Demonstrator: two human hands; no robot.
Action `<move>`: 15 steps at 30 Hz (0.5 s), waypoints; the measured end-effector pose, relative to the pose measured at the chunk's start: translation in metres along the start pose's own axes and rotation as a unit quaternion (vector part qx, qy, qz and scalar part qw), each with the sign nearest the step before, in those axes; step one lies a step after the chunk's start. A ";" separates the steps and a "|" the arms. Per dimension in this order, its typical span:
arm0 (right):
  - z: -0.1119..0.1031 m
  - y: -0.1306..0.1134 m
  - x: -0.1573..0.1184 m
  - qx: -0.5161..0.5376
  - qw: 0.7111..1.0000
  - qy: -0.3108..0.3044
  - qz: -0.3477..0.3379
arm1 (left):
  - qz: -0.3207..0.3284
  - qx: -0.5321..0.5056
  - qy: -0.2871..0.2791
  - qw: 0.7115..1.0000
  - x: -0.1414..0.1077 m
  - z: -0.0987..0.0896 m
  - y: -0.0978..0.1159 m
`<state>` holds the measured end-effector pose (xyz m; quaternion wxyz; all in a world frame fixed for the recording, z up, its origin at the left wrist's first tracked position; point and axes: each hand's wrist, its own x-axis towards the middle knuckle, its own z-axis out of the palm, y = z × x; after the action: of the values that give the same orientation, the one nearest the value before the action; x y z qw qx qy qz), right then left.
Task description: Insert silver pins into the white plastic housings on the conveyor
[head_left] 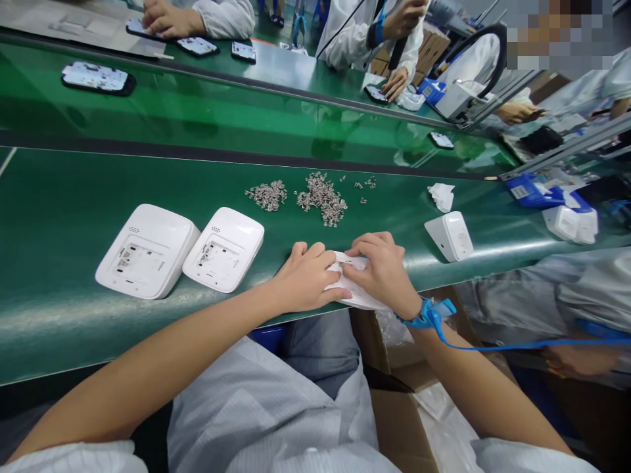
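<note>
A white plastic housing lies at the near edge of the green bench, partly covered by my fingers. My left hand grips its left side, fingers curled over the top and thumb along the near side. From the right, my right hand bends over the same housing, thumb and fingertips pressed on its upper face. Whether a small part is under the fingertips I cannot make out. Just beyond my hands are a larger pile of small metal pieces and a smaller pile of metal pieces.
To the left sit a large white housing and another white housing. On the right are a white device and crumpled white paper. A green conveyor carries circuit boards behind. Co-workers sit opposite and to the right. A blue wrist-strap cord trails rightward.
</note>
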<state>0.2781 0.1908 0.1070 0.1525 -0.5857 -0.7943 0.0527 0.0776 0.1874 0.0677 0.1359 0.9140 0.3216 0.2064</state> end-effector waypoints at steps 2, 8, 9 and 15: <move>0.000 0.002 -0.001 0.005 1.000 -0.008 -0.002 | -0.002 0.002 0.001 1.000 0.000 0.000 0.000; 0.002 0.001 -0.005 -0.005 1.000 0.001 0.002 | -0.006 0.004 0.011 1.000 0.000 0.001 0.000; 0.003 0.001 -0.005 -0.009 1.000 0.008 0.006 | -0.004 0.004 0.011 1.000 0.000 0.001 0.000; 0.000 0.002 -0.003 -0.006 1.000 -0.008 -0.012 | 0.000 0.018 0.014 1.000 -0.001 0.001 0.001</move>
<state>0.2811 0.1885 0.1055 0.1432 -0.5770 -0.8025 0.0507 0.0778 0.1862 0.0671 0.1148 0.9133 0.3271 0.2137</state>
